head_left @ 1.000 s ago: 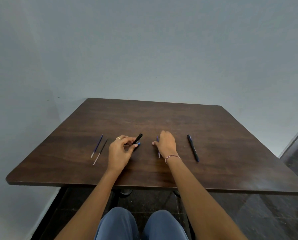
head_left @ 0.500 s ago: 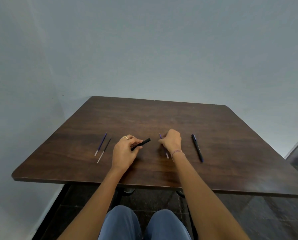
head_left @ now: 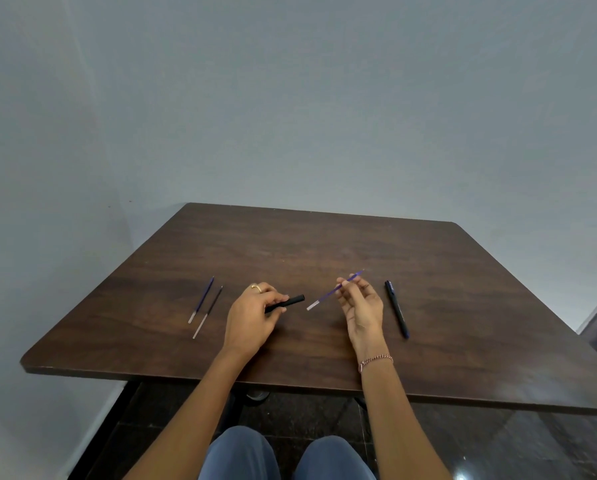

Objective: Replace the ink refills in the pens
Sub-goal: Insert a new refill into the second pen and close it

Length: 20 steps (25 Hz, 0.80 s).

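Lifted off the table [head_left: 324, 244] at frame centre, the right hand [head_left: 361, 304] now pinches a blue refill [head_left: 335, 289]; left hand [head_left: 252, 315] grips the black barrel [head_left: 285, 304]. Insertion step: align refill with barrel.

1. The table [head_left: 324, 247] is dark brown with wood grain.
2. The pen [head_left: 397, 309] near its right edge is black.
3. The held refill [head_left: 335, 289] is purple.
4. The held barrel [head_left: 286, 303] is black.

Both hands [head_left: 252, 315] [head_left: 361, 304] pinched closed
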Tool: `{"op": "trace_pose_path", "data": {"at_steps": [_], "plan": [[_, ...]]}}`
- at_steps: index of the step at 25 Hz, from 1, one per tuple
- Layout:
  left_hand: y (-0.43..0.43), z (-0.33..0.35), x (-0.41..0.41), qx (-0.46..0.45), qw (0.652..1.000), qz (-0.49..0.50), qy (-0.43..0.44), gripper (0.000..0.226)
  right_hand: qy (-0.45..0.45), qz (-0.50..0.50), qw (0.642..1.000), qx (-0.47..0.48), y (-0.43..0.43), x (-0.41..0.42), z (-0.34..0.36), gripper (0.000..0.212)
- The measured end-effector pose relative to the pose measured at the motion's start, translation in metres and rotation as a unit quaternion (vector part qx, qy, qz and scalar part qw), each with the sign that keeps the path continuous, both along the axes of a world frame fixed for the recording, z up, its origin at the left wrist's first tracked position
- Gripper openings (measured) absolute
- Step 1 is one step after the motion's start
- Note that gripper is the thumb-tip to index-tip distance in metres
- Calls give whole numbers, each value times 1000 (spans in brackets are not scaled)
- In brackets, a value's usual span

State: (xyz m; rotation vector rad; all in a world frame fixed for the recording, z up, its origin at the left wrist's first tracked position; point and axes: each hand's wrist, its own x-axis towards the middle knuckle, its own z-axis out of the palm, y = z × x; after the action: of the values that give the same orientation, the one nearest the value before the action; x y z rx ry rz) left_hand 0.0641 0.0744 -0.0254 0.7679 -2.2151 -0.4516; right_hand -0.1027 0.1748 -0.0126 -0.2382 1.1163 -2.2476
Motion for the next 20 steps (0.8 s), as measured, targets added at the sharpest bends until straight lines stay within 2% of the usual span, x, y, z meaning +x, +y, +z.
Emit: {"op": "trace_pose_path", "data": {"at_steps": [6,20], "plan": [[1,0,-1,-2,1000,-9,8,27,32,-57,996,-60,4,0,3,20],[0,-3,-1,-19,1000,-5,18,27,69,-33,994,-81,4,4,4,19]]}}
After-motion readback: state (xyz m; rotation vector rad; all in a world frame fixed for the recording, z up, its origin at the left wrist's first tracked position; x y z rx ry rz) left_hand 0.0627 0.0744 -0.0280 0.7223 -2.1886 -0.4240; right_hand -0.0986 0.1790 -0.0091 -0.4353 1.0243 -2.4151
